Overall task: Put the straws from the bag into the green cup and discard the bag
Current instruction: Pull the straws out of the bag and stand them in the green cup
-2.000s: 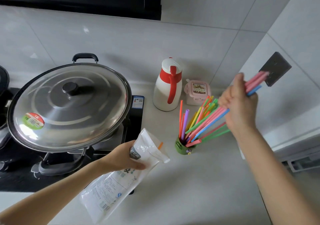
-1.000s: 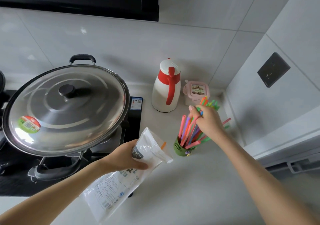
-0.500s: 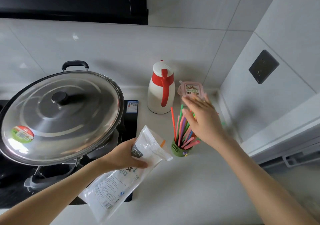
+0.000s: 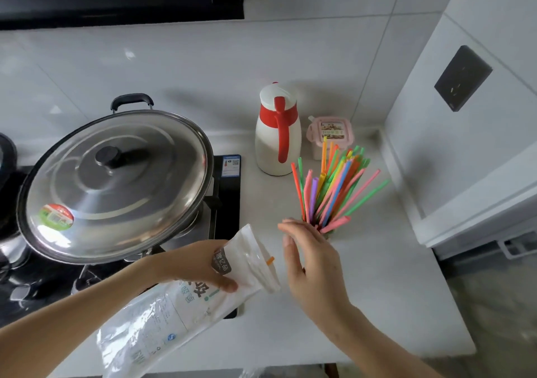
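One bag [image 4: 186,302] was in view, one orange straw [image 4: 270,260] poking from its mouth. Just right of the bag, one green cup [image 4: 329,233] held a fan of straws [image 4: 328,185], too many and too overlapped to count. Beyond the bag: one lidded wok [image 4: 116,180], one jug [image 4: 277,133], one pink box [image 4: 331,133]. Two hands.

Glossy metal lid [image 4: 116,180]; crinkly clear plastic bag [image 4: 174,316]; plastic straws [image 4: 334,191].

Printed Chinese characters on plastic bag [image 4: 174,313] held in left hand [image 4: 197,264], too blurred to read, blue sticker [image 4: 231,166] with QR code on stove edge, round red-green label [image 4: 56,217] on wok lid [image 4: 116,180] illegible, picture label on pink container [image 4: 331,133] illegible
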A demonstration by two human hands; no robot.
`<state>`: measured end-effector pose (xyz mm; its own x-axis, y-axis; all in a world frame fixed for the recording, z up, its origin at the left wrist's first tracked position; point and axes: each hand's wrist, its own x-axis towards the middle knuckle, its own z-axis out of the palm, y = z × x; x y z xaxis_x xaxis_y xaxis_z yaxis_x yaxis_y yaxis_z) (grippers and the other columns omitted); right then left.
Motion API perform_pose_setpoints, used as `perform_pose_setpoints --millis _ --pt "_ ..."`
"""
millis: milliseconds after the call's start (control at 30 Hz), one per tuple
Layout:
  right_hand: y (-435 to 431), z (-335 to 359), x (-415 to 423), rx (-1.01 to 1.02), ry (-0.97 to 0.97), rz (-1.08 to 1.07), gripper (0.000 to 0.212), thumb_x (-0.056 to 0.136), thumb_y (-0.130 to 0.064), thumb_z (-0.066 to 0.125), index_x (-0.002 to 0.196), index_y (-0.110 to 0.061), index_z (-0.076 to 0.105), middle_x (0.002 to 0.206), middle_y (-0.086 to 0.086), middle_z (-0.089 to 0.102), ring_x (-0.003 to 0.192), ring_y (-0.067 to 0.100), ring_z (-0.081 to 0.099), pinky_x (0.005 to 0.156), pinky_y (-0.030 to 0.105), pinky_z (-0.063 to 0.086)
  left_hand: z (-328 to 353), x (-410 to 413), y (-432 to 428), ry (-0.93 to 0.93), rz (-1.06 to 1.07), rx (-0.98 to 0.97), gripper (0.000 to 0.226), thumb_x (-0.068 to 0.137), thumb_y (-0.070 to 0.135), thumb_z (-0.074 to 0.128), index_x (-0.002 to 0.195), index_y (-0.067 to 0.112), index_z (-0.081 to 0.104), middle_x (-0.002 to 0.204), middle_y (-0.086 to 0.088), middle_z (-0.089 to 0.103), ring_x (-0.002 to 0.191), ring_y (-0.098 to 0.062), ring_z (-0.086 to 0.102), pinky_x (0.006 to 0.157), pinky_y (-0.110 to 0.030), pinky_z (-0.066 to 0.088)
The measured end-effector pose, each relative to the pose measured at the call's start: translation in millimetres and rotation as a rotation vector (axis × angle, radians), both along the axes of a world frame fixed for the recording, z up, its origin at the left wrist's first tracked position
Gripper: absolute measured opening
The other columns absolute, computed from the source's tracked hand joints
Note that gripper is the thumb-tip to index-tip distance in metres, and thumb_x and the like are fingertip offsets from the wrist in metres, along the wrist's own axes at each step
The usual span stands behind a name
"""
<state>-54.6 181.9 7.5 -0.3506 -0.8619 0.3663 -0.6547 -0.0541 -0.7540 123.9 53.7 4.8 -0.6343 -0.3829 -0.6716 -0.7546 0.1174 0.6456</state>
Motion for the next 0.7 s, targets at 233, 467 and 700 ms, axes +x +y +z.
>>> perform_pose_setpoints --millis 233,467,700 --pt "5.0 0.6 8.9 -0.266 0.204 0.099 0.026 0.084 0.004 0.047 0.099 0.005 0.068 0.109 0.017 0.068 0.114 0.022 0.059 0.102 0.021 0.042 4.6 10.4 2.3 -0.042 0.019 0.083 0.039 0.073 0.023 0.080 0.108 0.021 0.061 0.088 0.012 0.071 0.078 0.003 0.069 0.071 -0.016 0.054" --pt "-6.1 -21.1 16.0 0.301 -0.379 0.083 0.022 0.097 -0.016 0.044 0.105 -0.011 0.064 0.097 -0.004 0.067 0.086 -0.001 0.061 0.082 0.024 0.052 9.2 16.0 -4.7 -0.110 0.017 0.147 0.023 0.075 0.027 0.077 0.094 0.028 0.063 0.085 0.012 0.072 0.078 -0.002 0.069 0.072 -0.017 0.053" --pt "-22.8 -54.4 10.8 1.077 -1.248 0.354 0.045 0.097 -0.048 0.039 0.102 -0.012 0.065 0.091 0.011 0.068 0.078 0.025 0.065 0.063 0.037 0.058 -2.2 -2.3 -4.9 -0.358 -0.053 0.158 0.032 0.076 0.042 0.074 0.099 0.022 0.065 0.096 -0.001 0.073 0.090 -0.020 0.070 0.086 -0.032 0.057"
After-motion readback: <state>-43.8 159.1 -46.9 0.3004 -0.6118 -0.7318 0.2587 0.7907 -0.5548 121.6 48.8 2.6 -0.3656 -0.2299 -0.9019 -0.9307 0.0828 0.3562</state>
